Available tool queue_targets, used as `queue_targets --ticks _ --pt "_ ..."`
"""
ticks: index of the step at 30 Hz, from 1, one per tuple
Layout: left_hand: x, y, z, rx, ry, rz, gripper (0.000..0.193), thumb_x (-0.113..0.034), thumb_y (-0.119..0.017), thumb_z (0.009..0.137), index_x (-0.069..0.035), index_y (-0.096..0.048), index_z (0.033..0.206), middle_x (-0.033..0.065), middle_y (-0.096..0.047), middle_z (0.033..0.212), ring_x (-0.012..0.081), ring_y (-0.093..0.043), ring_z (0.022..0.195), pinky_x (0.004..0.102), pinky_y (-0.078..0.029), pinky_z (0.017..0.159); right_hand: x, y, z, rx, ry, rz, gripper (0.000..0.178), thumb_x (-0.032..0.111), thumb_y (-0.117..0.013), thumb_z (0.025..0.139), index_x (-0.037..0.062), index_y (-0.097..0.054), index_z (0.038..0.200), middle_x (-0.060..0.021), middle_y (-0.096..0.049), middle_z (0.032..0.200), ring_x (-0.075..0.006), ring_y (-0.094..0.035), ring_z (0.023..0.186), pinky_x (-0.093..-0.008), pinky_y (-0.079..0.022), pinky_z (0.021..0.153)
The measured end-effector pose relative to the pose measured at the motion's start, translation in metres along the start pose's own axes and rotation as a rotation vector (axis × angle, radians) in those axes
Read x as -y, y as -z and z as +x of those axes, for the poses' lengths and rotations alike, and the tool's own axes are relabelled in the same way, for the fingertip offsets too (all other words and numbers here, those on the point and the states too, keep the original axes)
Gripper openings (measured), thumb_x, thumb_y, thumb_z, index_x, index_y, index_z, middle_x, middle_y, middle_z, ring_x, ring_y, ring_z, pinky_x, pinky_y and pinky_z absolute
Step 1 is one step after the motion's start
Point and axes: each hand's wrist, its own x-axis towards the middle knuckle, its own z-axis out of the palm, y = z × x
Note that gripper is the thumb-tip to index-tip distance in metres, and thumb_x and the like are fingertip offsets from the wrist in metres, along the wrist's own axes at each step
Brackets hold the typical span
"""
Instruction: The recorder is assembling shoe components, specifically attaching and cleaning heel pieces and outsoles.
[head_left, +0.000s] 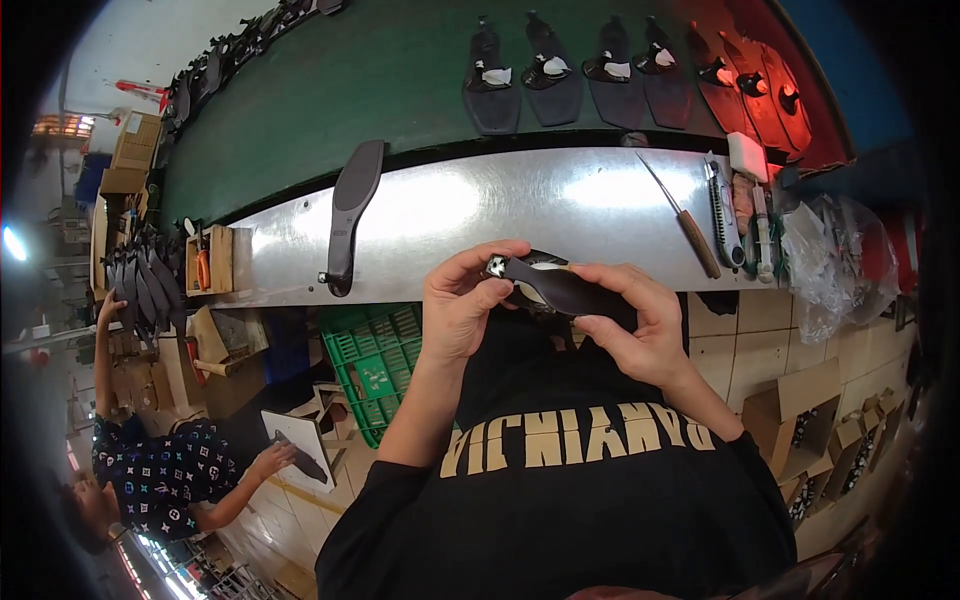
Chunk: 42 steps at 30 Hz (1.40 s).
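A broad green table (400, 90) is stretching along the far side of the steel worktop (500, 205). Off the worktop's left end, a co-worker (165, 475) in a patterned dark shirt is reaching one hand to a bunch of dark pieces and resting the other by a piece on a white board. Below the worktop's near edge, toward its left, a green plastic crate (375, 370) is standing, and an open cardboard box (790, 420) is sitting below its right end. A clear plastic bag (825, 255) is lying crumpled just beside that right end. Beyond the worktop's far edge, sole-shaped pieces (613, 85) with white bits on them are lying in a row, those farthest right glowing red. One loose sole-shaped piece (355, 205) is lying across the worktop's left part. The held dark piece (570, 287) is hovering over the worktop's near edge. At its glossy end, the left hand (460, 300) is pinching it between thumb and fingers; at its other end, the right hand (648, 325) is gripping it, thumb beneath and fingers above. On the worktop's right part, a wooden-handled awl (697, 243) is lying near a box cutter (722, 215).
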Motion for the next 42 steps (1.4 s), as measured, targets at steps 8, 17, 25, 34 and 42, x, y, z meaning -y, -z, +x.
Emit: queue_targets --ticks 8,17,25,34,42 --pt "0.0 0.0 -0.002 -0.022 0.023 0.035 0.033 0.009 -0.065 0.078 0.003 -0.066 0.11 0.0177 -0.064 0.117 0.0151 -0.067 0.09 0.0232 -0.056 0.069 -0.001 0.0 -0.001 0.013 0.012 -0.029 0.043 0.001 -0.073 0.073 0.0001 -0.065 0.115 -0.0132 -0.07 0.098 -0.0233 -0.066 0.084 -0.0302 -0.049 0.077" --pt "-0.002 0.004 -0.002 -0.015 0.019 0.105 0.032 0.009 -0.066 0.077 0.002 -0.068 0.108 0.0171 -0.065 0.117 0.0161 -0.066 0.093 0.0233 -0.055 0.069 0.002 0.003 0.003 0.063 0.052 -0.106 0.042 0.003 -0.073 0.073 0.0006 -0.065 0.115 -0.013 -0.07 0.097 -0.0243 -0.065 0.082 -0.0316 -0.049 0.074" --pt "-0.004 0.006 -0.003 0.022 -0.021 0.201 0.035 0.012 -0.068 0.074 0.003 -0.069 0.108 0.0206 -0.064 0.118 0.0213 -0.065 0.099 0.0247 -0.056 0.074 0.007 0.005 0.008 0.088 0.129 -0.22 0.044 0.003 -0.073 0.072 0.0023 -0.065 0.115 -0.0117 -0.067 0.091 -0.0258 -0.063 0.077 -0.0328 -0.049 0.07" --pt "-0.003 0.014 -0.004 0.168 -0.121 0.298 0.038 0.016 -0.065 0.074 0.004 -0.068 0.11 0.023 -0.062 0.119 0.0237 -0.064 0.102 0.0264 -0.055 0.08 0.006 0.007 0.007 0.151 0.154 -0.288 0.045 0.002 -0.073 0.072 0.0013 -0.065 0.116 -0.0118 -0.067 0.09 -0.0248 -0.064 0.077 -0.032 -0.049 0.068" --pt "0.0 0.014 -0.004 0.257 -0.166 0.353 0.041 0.016 -0.062 0.072 0.003 -0.069 0.11 0.0241 -0.062 0.121 0.0226 -0.063 0.104 0.0246 -0.051 0.08 0.002 -0.002 0.005 0.105 0.165 -0.294 0.041 0.006 -0.074 0.072 0.003 -0.064 0.112 -0.0105 -0.063 0.083 -0.0279 -0.062 0.075 -0.0359 -0.049 0.067"
